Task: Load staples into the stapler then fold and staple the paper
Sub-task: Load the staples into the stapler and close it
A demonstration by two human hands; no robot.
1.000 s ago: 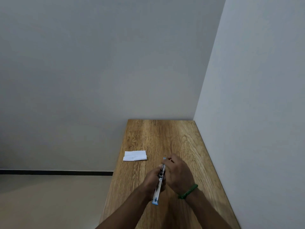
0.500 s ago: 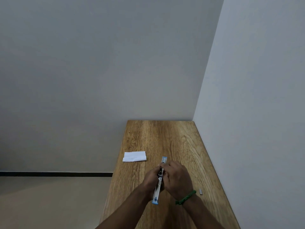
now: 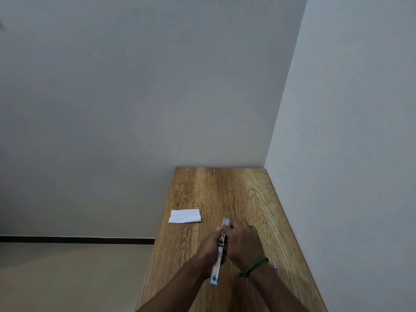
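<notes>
A white and blue stapler (image 3: 217, 266) lies swung open lengthwise over the wooden table (image 3: 236, 192), its lid end pointing at me. My left hand (image 3: 208, 245) grips the stapler's middle from the left. My right hand (image 3: 242, 240) curls over the far half, fingertips at the metal staple channel (image 3: 225, 222); what the fingers pinch is hidden. A folded white paper (image 3: 185, 216) lies near the table's left edge. A small grey strip of staples (image 3: 274, 265) rests on the table to the right of my right wrist.
A white wall runs close along the table's right edge, and another stands behind its far end. The table's left edge drops to a beige floor. A green band circles my right wrist (image 3: 253, 267).
My right hand has slid slightly along the stapler and its wrist moved left, uncovering the staple strip on the table. The far blue tip of the stapler now shows more.
</notes>
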